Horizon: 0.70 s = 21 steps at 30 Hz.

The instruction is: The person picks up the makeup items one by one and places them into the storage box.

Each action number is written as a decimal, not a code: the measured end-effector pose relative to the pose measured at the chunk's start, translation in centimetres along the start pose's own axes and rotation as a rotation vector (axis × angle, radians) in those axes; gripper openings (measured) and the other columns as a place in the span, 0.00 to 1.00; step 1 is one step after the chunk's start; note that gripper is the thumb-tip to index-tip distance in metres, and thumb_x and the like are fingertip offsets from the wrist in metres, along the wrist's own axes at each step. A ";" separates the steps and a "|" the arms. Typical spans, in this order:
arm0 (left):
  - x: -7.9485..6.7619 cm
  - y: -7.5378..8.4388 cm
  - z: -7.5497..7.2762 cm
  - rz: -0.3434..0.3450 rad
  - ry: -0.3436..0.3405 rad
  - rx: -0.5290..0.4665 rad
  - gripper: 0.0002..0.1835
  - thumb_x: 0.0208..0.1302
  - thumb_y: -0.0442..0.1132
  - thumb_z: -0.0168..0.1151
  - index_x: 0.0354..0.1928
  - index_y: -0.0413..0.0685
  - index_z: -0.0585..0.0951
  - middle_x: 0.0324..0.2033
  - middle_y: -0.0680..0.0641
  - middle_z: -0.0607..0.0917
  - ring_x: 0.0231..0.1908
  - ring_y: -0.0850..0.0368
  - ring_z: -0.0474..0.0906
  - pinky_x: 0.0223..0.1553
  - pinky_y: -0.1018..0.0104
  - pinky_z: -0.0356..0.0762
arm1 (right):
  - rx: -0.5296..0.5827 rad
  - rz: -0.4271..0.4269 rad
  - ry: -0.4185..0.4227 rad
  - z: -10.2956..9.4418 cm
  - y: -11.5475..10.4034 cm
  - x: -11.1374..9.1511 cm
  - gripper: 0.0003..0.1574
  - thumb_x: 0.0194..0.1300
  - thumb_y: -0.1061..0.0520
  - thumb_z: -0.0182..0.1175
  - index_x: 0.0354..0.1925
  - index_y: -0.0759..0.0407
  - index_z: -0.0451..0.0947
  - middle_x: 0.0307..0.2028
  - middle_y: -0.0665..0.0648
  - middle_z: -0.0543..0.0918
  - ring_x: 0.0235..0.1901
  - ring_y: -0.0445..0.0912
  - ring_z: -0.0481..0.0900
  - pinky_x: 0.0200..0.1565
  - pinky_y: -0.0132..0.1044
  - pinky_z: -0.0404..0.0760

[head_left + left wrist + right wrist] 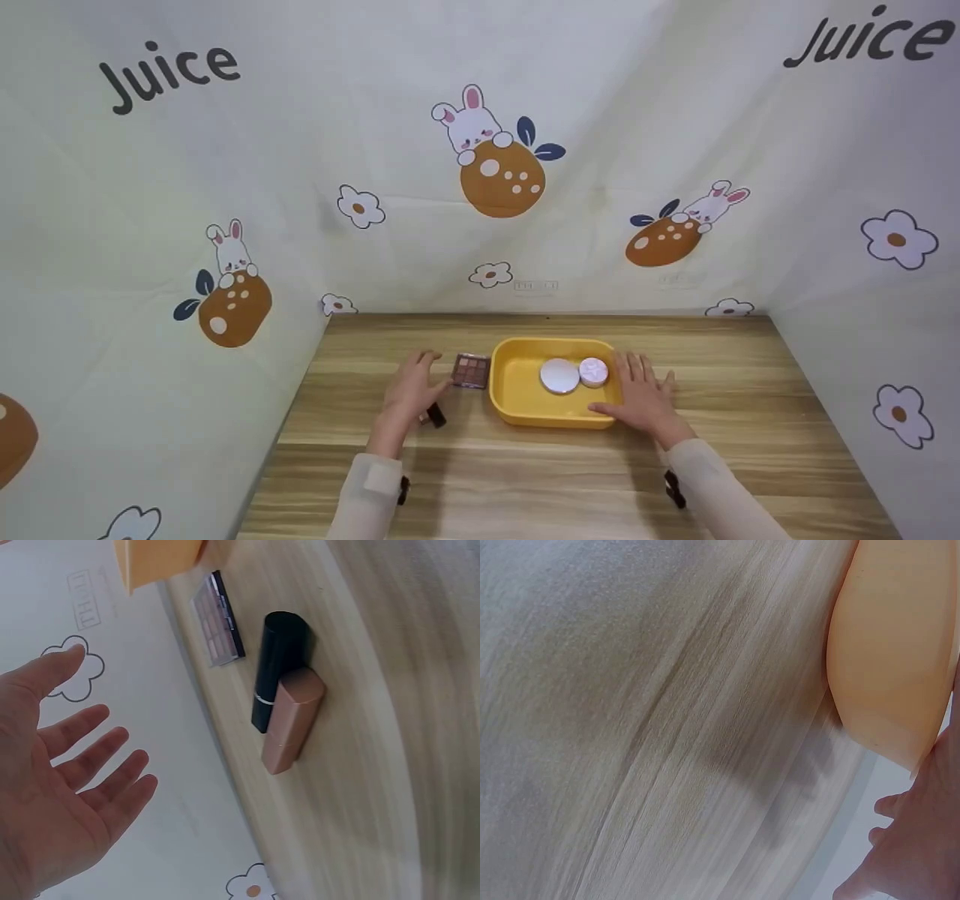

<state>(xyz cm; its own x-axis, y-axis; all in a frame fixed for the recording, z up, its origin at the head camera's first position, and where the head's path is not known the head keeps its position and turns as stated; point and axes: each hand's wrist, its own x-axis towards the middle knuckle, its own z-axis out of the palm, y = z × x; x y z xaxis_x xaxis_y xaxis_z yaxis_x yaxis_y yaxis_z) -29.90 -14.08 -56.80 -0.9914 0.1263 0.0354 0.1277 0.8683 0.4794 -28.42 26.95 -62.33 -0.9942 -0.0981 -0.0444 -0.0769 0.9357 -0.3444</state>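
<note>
A yellow plastic bin [517,384] holds a round white compact [559,376] and a smaller pink-and-white round case [593,372]. My right hand [641,395] rests at the bin's right rim, fingers spread and thumb over the front right corner. My left hand [409,388] hovers with loosely extended fingers, holding nothing. Under it, a black lipstick tube [279,664] and a rose-gold lipstick tube [294,720] lie side by side, touching; the head view mostly hides the rose-gold one. An eyeshadow palette [471,371] lies between the left hand and the bin.
The wood-grain tabletop [525,487] is enclosed at the back and both sides by pale cloth [420,262] printed with rabbits, fruit and flowers. Dark straps show at both wrists.
</note>
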 end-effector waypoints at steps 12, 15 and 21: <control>-0.6 -1.3 1.9 -0.045 -0.007 -0.114 0.25 0.65 0.41 0.66 0.61 0.38 0.76 0.61 0.35 0.76 0.59 0.38 0.75 0.61 0.45 0.76 | -0.001 -0.020 0.017 -0.2 0.0 -0.2 0.74 0.53 0.22 0.63 0.78 0.61 0.44 0.77 0.71 0.51 0.76 0.71 0.45 0.64 0.82 0.36; -0.8 -1.4 2.3 -0.043 -0.004 -0.134 0.23 0.65 0.39 0.66 0.60 0.37 0.77 0.59 0.34 0.76 0.58 0.38 0.75 0.60 0.45 0.76 | -0.004 -0.022 0.012 -0.2 0.0 -0.3 0.74 0.53 0.22 0.62 0.78 0.62 0.44 0.77 0.71 0.50 0.76 0.71 0.44 0.64 0.82 0.36; -1.2 -1.5 3.0 -0.069 0.000 -0.131 0.22 0.65 0.37 0.66 0.59 0.37 0.77 0.56 0.35 0.78 0.50 0.42 0.78 0.53 0.48 0.80 | 0.001 -0.011 -0.004 -0.3 -0.1 -0.2 0.74 0.53 0.22 0.62 0.79 0.61 0.43 0.77 0.71 0.49 0.76 0.71 0.43 0.65 0.82 0.34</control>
<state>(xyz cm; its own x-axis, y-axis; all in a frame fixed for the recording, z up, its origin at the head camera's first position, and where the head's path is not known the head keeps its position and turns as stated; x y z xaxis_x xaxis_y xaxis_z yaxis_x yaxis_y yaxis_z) -28.79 -14.13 -60.19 -0.9977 0.0683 -0.0021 0.0539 0.8050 0.5908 -28.18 26.98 -61.98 -0.9929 -0.1101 -0.0444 -0.0881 0.9341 -0.3460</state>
